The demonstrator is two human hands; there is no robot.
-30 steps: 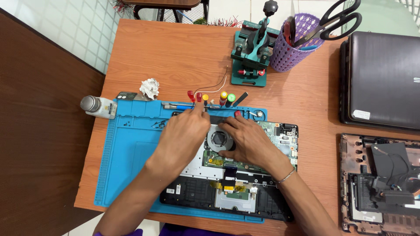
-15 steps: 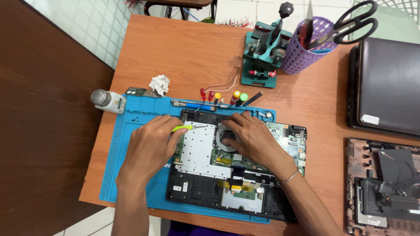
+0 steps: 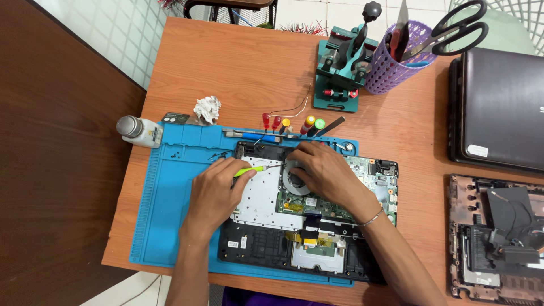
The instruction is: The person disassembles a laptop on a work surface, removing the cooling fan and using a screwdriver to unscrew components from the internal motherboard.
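Since the earlier frames your left hand [image 3: 218,192] has drawn back from the fan area toward 9 o'clock, and a yellow-green screwdriver [image 3: 253,169] now shows in it; your right hand [image 3: 317,170] has held its place on the fan.

Surroundings, left to right: a white bottle with a grey cap [image 3: 139,131] lies at the 10 o'clock corner of the blue work mat [image 3: 170,209]. A crumpled tissue [image 3: 207,107] sits just past the mat's far edge. A row of red, yellow and green capped tools [image 3: 292,124] lies at 12 o'clock of the hands. A green bench vise [image 3: 343,68] and a purple holder with scissors [image 3: 396,62] stand farther back, well apart. At 3 o'clock lie a closed dark laptop [image 3: 498,107] and, nearer you, a stripped laptop chassis [image 3: 496,238].

Nothing blocks either hand.

The opened laptop [image 3: 306,226] lies on the mat, base cover off, showing a silver metal plate, green circuit board and black lower section.

Your left hand's fingers are pinched around the screwdriver handle, its tip pointing toward 3 o'clock at the round cooling fan [image 3: 293,177]. Your right hand's fingers are curled together, pressing down over the fan; I cannot tell whether they grip anything.
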